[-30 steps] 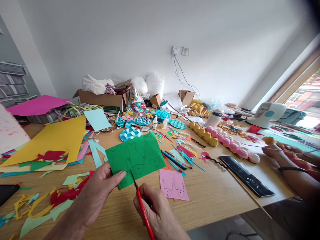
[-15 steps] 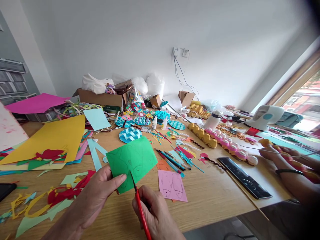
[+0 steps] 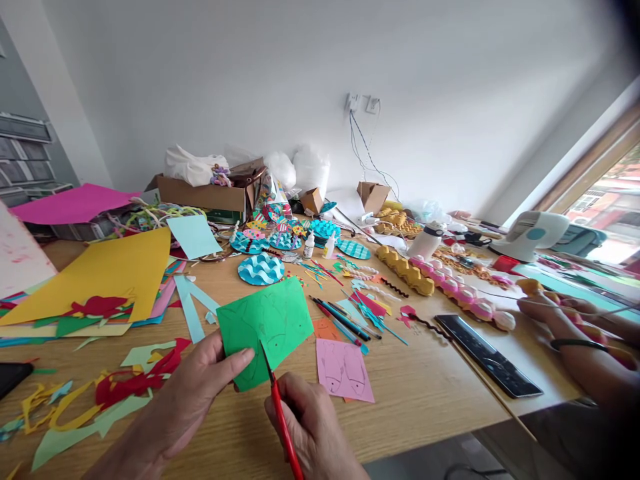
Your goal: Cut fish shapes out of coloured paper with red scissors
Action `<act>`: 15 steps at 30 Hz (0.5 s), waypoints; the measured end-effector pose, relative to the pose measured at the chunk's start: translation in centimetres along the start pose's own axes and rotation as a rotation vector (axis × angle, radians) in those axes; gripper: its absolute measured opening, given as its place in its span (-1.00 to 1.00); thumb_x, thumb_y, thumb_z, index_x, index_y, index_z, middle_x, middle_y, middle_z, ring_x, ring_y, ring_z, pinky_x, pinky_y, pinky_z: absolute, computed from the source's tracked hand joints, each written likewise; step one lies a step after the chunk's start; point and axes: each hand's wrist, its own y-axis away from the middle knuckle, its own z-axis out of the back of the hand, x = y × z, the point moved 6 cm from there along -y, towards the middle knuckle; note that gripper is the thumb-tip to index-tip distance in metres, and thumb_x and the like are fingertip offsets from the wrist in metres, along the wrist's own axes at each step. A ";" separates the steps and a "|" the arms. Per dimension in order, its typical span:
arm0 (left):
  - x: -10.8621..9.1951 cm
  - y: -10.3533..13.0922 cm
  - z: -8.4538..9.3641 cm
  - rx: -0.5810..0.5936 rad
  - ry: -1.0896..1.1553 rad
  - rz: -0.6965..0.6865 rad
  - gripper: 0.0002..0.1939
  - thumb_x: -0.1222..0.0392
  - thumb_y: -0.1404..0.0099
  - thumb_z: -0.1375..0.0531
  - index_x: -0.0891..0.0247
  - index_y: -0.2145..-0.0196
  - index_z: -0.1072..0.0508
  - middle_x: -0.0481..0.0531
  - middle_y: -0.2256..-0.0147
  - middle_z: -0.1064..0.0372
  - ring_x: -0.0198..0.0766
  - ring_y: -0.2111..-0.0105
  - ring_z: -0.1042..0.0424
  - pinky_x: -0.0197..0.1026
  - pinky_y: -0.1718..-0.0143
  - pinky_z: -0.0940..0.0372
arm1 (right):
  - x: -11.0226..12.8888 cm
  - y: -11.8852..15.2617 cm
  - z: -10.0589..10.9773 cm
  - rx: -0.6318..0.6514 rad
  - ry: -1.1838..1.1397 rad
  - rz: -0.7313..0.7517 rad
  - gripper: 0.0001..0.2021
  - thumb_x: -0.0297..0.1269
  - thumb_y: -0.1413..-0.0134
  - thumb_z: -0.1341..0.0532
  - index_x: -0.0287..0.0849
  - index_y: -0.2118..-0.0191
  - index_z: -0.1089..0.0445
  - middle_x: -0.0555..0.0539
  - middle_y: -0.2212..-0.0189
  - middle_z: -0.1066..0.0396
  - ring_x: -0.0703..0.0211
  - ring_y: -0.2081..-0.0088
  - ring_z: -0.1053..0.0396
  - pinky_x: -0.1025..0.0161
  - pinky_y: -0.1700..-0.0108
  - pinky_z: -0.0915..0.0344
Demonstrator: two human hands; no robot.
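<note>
My left hand (image 3: 213, 370) pinches the lower left edge of a green sheet of paper (image 3: 293, 317), thumb on top. Faint pencil outlines of fish show on the sheet. My right hand (image 3: 313, 423) is closed around red-handled scissors (image 3: 283, 423), whose dark blades meet the paper's lower edge and reach in between the outlines. A pink paper (image 3: 345, 371) with two drawn fish lies on the table just beyond my right hand, partly over an orange piece (image 3: 326, 329). Red paper scraps (image 3: 130, 387) lie left of my left forearm.
Pens (image 3: 345, 323) lie behind the pink paper. A black phone (image 3: 487, 355) rests at the right, near another person's hands (image 3: 545, 310) holding an egg-carton strip. Yellow card (image 3: 105, 280) and scraps cover the left; glue bottles (image 3: 309, 246) stand farther back.
The green paper has tilted slightly, its top edge dipping a little. Both hands keep their hold, and the scissors stay nearly in place at the paper.
</note>
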 end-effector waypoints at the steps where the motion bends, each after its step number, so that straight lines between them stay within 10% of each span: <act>1: 0.0 0.0 0.1 -0.012 0.007 -0.011 -0.66 0.03 -0.13 -0.33 0.13 0.13 -0.57 -0.05 0.19 -0.62 -0.11 0.18 -0.50 -0.18 0.10 -0.33 | 0.0 0.0 -0.1 0.000 -0.006 0.006 -0.62 -0.04 -0.22 0.00 -0.14 0.55 -0.05 0.12 0.65 0.03 0.35 0.58 0.08 0.35 0.57 0.14; 15: 0.1 -0.1 -0.2 0.043 -0.070 -0.028 -0.72 0.01 -0.18 -0.29 0.14 0.17 -0.60 -0.03 0.21 -0.63 -0.08 0.17 -0.50 -0.14 0.11 -0.36 | -0.8 0.2 -0.7 0.018 -0.138 -0.019 -0.51 0.16 -0.24 0.02 -0.13 0.52 -0.09 0.11 0.63 0.03 0.33 0.57 0.01 0.38 0.58 0.06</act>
